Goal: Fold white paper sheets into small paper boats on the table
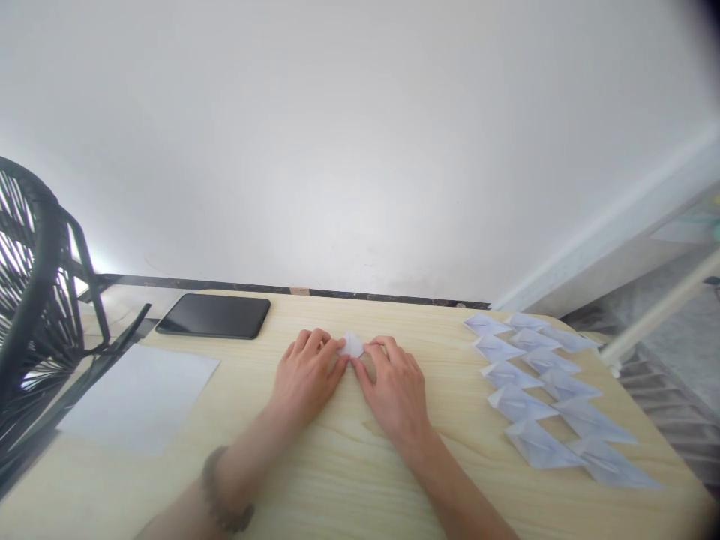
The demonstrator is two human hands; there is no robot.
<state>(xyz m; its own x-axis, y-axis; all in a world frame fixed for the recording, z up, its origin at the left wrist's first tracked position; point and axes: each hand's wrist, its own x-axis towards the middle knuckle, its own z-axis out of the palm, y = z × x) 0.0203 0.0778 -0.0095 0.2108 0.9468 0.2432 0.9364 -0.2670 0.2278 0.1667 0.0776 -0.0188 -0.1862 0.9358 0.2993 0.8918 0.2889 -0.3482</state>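
While L hand [307, 373] pinches paper [352, 345] palm-down, R hand [397, 388] mirrors from opp. side.

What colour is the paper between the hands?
White; the paper shows best in the head view.

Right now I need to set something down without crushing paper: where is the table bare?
Bare tabletop shows between the right hand and the folded papers, and between the left hand and the flat sheet, nearer than the phone. Crowded: among the folded papers and around the small paper between both hands.
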